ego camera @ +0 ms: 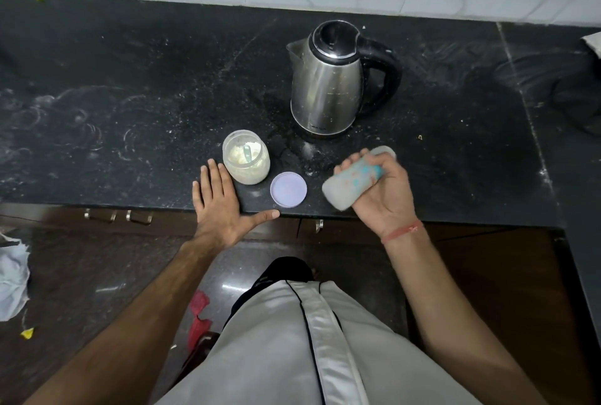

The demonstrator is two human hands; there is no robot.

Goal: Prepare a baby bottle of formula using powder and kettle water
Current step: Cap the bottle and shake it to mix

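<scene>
We are gripping the bottle (353, 178) in our right hand (383, 189), fingers curled around its blurred, tilted body above the counter (130, 79). Our left hand (221, 201) is resting flat, fingers straight. The bottle seems light, smooth plastic; we are holding mid-body.

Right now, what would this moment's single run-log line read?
right hand: grips baby bottle, tilted, blurred | left hand: flat on counter beside powder jar | jar open, lid on counter | kettle behind, untouched
</scene>
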